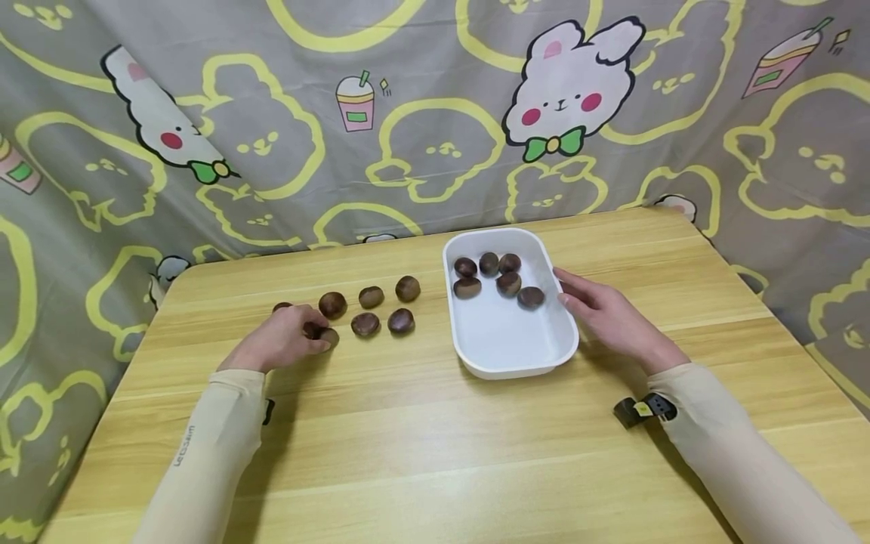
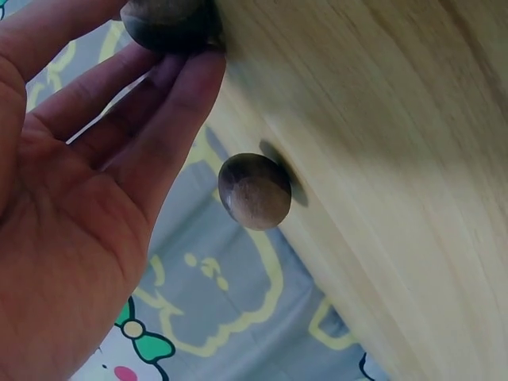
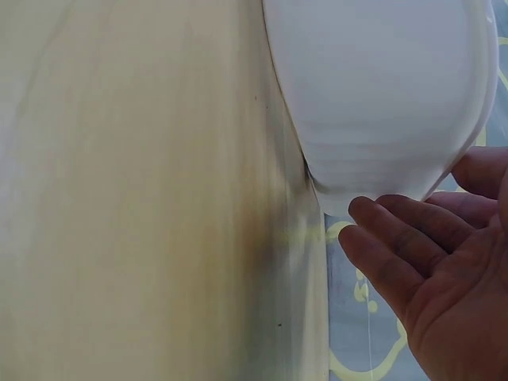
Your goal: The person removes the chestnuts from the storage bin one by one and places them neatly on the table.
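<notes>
My left hand (image 1: 282,336) is over the left end of a group of brown chestnuts. It pinches a chestnut (image 2: 168,22) between thumb and fingertips; a lighter brown chestnut (image 1: 329,339) shows at the thumb tip in the head view. Just beyond the knuckles, another chestnut (image 1: 282,307) is partly covered by the hand. In the left wrist view a single chestnut (image 2: 255,193) lies on the table beside the fingers. My right hand (image 1: 610,313) touches the right side of a white rectangular tub (image 1: 510,344), its fingers fairly straight along the outer wall, thumb at the rim.
Several chestnuts (image 1: 508,285) lie toward the far end inside the tub. Between the left hand and the tub, more chestnuts (image 1: 401,322) stand in two loose rows on the wooden table (image 1: 408,446). A patterned grey curtain (image 1: 435,75) hangs behind the table's far edge.
</notes>
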The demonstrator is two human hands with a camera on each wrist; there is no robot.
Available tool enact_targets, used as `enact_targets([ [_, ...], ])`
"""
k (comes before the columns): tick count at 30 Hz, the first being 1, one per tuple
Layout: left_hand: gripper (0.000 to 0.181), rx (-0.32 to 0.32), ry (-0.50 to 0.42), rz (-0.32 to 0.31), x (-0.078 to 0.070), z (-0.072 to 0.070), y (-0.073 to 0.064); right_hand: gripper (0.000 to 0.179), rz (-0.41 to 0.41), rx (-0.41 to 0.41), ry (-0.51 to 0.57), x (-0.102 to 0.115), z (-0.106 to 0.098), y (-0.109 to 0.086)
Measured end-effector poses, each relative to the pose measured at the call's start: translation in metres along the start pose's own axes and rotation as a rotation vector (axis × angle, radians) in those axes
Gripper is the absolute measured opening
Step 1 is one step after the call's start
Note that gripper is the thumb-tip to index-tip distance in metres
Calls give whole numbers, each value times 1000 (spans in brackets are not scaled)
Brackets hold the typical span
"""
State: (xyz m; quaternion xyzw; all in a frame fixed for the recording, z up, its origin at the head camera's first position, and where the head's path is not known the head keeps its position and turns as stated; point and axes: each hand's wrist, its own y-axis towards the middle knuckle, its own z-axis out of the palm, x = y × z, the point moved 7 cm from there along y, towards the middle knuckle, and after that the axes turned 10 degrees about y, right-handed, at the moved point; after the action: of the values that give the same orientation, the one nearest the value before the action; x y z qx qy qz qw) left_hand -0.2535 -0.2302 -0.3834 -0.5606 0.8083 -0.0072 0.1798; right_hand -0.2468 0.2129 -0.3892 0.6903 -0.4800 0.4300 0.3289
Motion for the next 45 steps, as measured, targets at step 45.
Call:
enact_targets([
  [45,25,-174,-137,197,-126,-59,70,53,4,-6,-29,-1,-2,3],
])
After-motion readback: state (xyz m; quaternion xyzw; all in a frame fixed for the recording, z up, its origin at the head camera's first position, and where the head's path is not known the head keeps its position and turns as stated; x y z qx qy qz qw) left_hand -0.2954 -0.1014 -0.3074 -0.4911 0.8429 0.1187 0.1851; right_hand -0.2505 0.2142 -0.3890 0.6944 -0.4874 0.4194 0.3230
